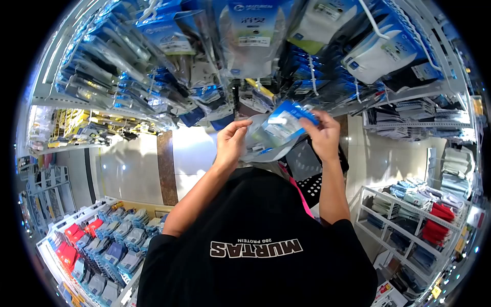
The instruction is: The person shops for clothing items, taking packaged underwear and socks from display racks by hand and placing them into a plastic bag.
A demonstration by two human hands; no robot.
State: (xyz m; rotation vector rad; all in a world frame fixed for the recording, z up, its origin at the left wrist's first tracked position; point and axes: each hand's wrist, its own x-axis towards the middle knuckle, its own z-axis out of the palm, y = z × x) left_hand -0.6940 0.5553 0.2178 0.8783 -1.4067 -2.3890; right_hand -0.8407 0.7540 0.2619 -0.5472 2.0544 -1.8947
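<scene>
In front of my chest, a sock packet with a blue and white header (287,122) is pinched in my right hand (325,135), its fingers and thumb closed on the right edge. My left hand (232,142) has thumb and forefinger pressed together at the left edge of a translucent plastic bag (255,137). The bag lies around and below the packet; whether the packet is inside it or only overlapping, I cannot tell. Hanging just beyond my hands are several similar blue-topped packets (253,38).
A black basket with round holes (311,187) is below my right forearm. Hook racks (378,23) full of packets span the front. Shelf units with folded socks stand behind left (112,250) and behind right (409,220). Pale tiled floor (192,151) shows between them.
</scene>
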